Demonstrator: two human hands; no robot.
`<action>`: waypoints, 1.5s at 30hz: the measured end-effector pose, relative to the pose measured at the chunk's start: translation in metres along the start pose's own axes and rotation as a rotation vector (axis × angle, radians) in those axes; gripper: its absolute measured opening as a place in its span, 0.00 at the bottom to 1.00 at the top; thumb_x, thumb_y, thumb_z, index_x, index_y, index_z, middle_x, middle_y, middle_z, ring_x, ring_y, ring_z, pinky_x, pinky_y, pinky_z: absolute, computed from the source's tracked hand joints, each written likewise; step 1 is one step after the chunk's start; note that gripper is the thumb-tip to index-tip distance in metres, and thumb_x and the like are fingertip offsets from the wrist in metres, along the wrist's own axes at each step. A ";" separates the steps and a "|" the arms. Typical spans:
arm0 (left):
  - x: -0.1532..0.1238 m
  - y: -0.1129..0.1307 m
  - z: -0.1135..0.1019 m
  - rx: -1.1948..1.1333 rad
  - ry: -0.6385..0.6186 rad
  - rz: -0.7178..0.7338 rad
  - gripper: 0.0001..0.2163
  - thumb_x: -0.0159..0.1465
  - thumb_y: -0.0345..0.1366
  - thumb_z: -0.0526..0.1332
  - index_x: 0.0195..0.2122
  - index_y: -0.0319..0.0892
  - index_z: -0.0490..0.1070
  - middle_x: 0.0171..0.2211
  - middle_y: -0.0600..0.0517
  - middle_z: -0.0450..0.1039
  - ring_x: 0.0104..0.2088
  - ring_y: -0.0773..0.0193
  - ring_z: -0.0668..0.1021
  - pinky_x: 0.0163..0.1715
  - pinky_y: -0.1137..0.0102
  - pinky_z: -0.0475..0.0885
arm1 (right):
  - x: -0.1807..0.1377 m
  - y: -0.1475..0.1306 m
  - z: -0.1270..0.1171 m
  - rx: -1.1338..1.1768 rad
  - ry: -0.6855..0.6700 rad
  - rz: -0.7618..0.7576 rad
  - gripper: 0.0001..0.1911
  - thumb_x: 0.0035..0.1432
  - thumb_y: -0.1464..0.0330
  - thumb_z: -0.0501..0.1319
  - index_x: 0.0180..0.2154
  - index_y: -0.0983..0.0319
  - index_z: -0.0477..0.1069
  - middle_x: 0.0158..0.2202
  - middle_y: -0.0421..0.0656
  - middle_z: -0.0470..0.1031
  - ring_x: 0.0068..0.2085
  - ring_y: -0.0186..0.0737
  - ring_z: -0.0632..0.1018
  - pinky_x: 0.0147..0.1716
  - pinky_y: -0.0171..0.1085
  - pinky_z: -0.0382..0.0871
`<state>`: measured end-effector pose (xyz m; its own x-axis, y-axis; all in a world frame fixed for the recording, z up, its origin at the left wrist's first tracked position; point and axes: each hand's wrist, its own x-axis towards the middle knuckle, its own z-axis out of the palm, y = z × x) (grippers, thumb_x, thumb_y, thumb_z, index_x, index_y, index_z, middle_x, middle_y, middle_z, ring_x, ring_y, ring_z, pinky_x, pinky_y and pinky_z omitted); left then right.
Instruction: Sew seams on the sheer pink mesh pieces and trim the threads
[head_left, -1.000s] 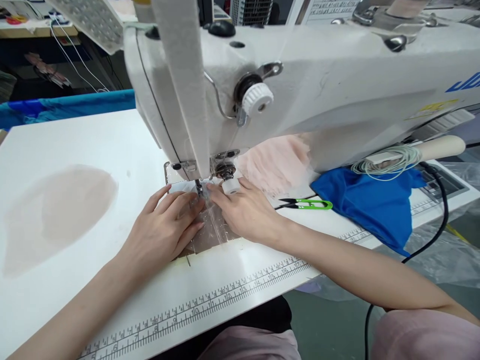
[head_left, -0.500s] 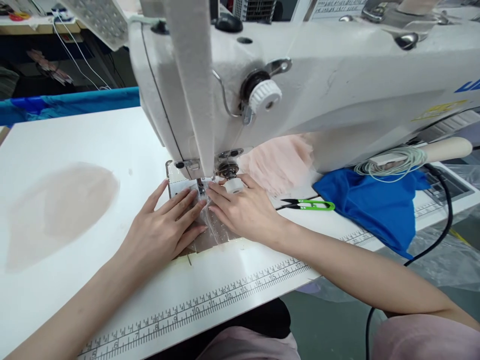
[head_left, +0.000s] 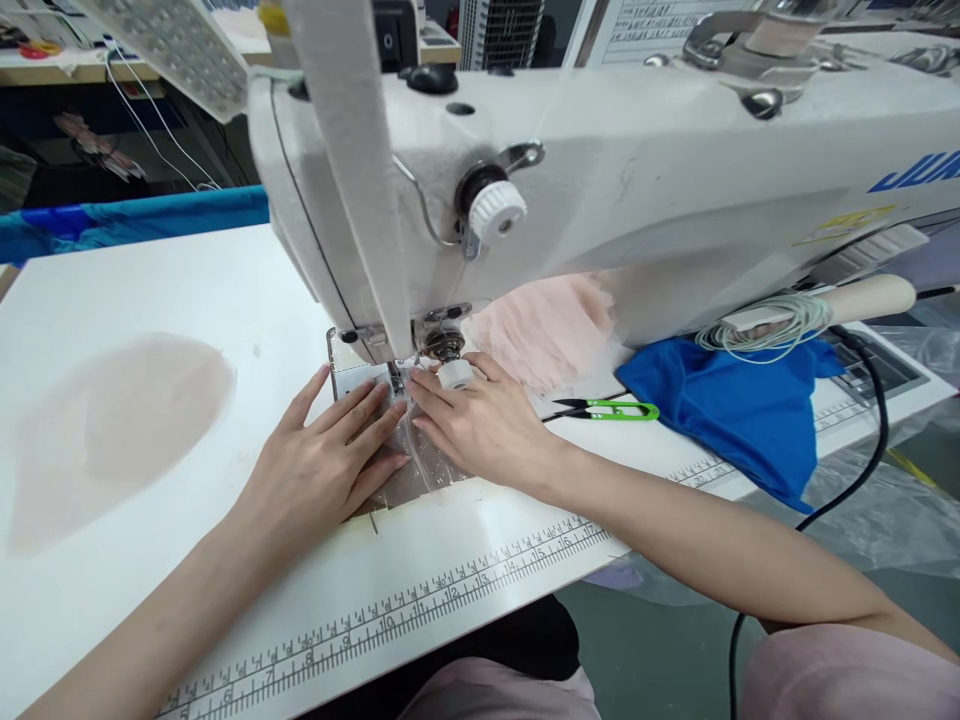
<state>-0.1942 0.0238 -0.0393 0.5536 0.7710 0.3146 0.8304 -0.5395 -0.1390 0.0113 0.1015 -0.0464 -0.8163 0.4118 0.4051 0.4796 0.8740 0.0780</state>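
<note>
Fingers spread, my left hand (head_left: 326, 455) lies flat on the bed of the sewing machine (head_left: 637, 170), left of the presser foot (head_left: 396, 376). My right hand (head_left: 491, 425) rests palm down on the other side, its fingers stretched toward the foot and partly behind a white knob (head_left: 455, 375). Under both sets of fingertips is a thin see-through material (head_left: 420, 465), running up to the foot; its exact kind and edges are hard to make out. The needle point cannot be made out.
Green-handled thread snips (head_left: 619, 410) lie right of my right hand. Pale pink sheer fabric (head_left: 551, 330) is bunched behind it. A blue cloth (head_left: 739, 410) and coiled cord (head_left: 776, 325) sit farther right. One sheer cut piece (head_left: 127, 430) lies at left. A printed ruler (head_left: 390, 625) follows the front edge.
The camera view has shifted slightly, so the machine appears a little lower and farther left. Both hands keep almost the same place beside the presser foot.
</note>
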 end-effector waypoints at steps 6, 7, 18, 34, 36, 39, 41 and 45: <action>-0.003 0.002 -0.005 -0.010 0.075 0.077 0.30 0.65 0.52 0.58 0.59 0.31 0.66 0.55 0.37 0.73 0.55 0.46 0.75 0.64 0.45 0.57 | -0.004 0.000 -0.001 0.034 0.164 -0.083 0.12 0.67 0.71 0.54 0.41 0.66 0.76 0.46 0.46 0.80 0.45 0.41 0.76 0.47 0.42 0.64; -0.003 0.002 -0.007 -0.015 0.093 0.112 0.30 0.64 0.52 0.60 0.57 0.31 0.68 0.53 0.37 0.74 0.53 0.47 0.77 0.63 0.46 0.60 | -0.005 0.000 -0.002 0.054 0.185 -0.111 0.11 0.67 0.72 0.54 0.40 0.66 0.75 0.44 0.45 0.80 0.42 0.39 0.76 0.45 0.40 0.64; -0.004 0.006 -0.008 -0.105 0.209 0.047 0.06 0.66 0.26 0.59 0.42 0.34 0.73 0.41 0.46 0.81 0.40 0.60 0.83 0.49 0.62 0.76 | -0.007 0.003 -0.009 0.161 0.130 -0.190 0.21 0.65 0.56 0.56 0.44 0.68 0.73 0.44 0.48 0.79 0.38 0.41 0.77 0.39 0.40 0.67; -0.007 0.005 -0.004 0.021 0.105 0.046 0.17 0.67 0.28 0.53 0.55 0.31 0.70 0.53 0.42 0.75 0.53 0.52 0.78 0.53 0.56 0.73 | -0.007 0.001 -0.008 0.156 0.251 -0.315 0.12 0.65 0.77 0.57 0.34 0.63 0.78 0.36 0.41 0.83 0.39 0.34 0.82 0.49 0.37 0.76; -0.007 0.005 -0.004 0.041 0.099 0.056 0.17 0.67 0.28 0.52 0.55 0.32 0.70 0.53 0.42 0.75 0.52 0.51 0.78 0.53 0.56 0.72 | -0.007 0.001 -0.009 0.157 0.251 -0.307 0.12 0.65 0.76 0.57 0.34 0.63 0.78 0.36 0.40 0.83 0.38 0.34 0.82 0.49 0.37 0.77; -0.006 0.005 -0.005 0.068 0.093 0.079 0.17 0.67 0.27 0.52 0.54 0.30 0.70 0.52 0.41 0.76 0.52 0.50 0.78 0.53 0.55 0.73 | -0.007 0.001 -0.009 0.154 0.256 -0.308 0.12 0.65 0.76 0.57 0.33 0.64 0.78 0.35 0.40 0.83 0.37 0.34 0.82 0.48 0.37 0.78; -0.006 0.005 -0.004 0.068 0.095 0.085 0.16 0.67 0.27 0.53 0.54 0.30 0.70 0.52 0.41 0.76 0.52 0.50 0.78 0.53 0.56 0.73 | -0.007 0.001 -0.009 0.152 0.259 -0.308 0.12 0.64 0.76 0.58 0.33 0.64 0.78 0.35 0.40 0.83 0.37 0.35 0.82 0.48 0.37 0.78; -0.007 0.005 -0.004 0.053 0.106 0.071 0.17 0.67 0.27 0.52 0.55 0.32 0.70 0.52 0.42 0.76 0.53 0.52 0.77 0.55 0.57 0.72 | -0.007 0.000 -0.009 0.140 0.257 -0.312 0.12 0.65 0.76 0.57 0.32 0.63 0.78 0.34 0.40 0.83 0.37 0.34 0.82 0.48 0.37 0.77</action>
<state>-0.1937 0.0146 -0.0388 0.6040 0.6899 0.3990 0.7929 -0.5708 -0.2133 0.0200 0.0966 -0.0414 -0.8003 0.0599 0.5966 0.1597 0.9804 0.1158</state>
